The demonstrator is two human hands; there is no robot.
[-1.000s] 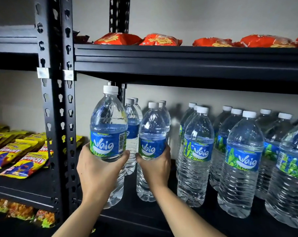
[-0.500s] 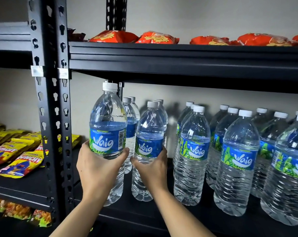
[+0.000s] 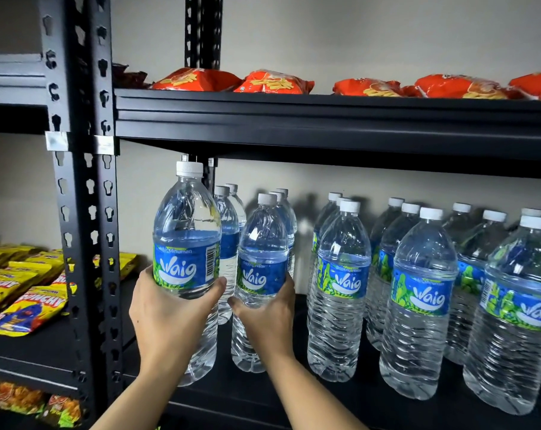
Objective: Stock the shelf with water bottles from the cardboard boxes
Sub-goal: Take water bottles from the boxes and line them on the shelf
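My left hand (image 3: 169, 318) grips a clear Waig water bottle (image 3: 187, 237) with a blue label at the front left of the black shelf (image 3: 294, 395); its cap sits just under the shelf above. My right hand (image 3: 264, 321) grips a second Waig bottle (image 3: 263, 252) beside it, which stands upright on the shelf. Behind both stand more bottles (image 3: 228, 231). To the right, several bottles (image 3: 418, 293) fill the shelf in rows. No cardboard box is in view.
A black perforated upright post (image 3: 83, 212) stands left of my left hand. The upper shelf (image 3: 325, 119) carries orange snack bags (image 3: 272, 82). Yellow snack packs (image 3: 24, 293) lie on the neighbouring left shelf. More snack packs (image 3: 20, 398) lie on the level below.
The right-hand bottle has gone down and slightly left onto the shelf. The left-hand bottle stays about where it was. The view has shifted a little.
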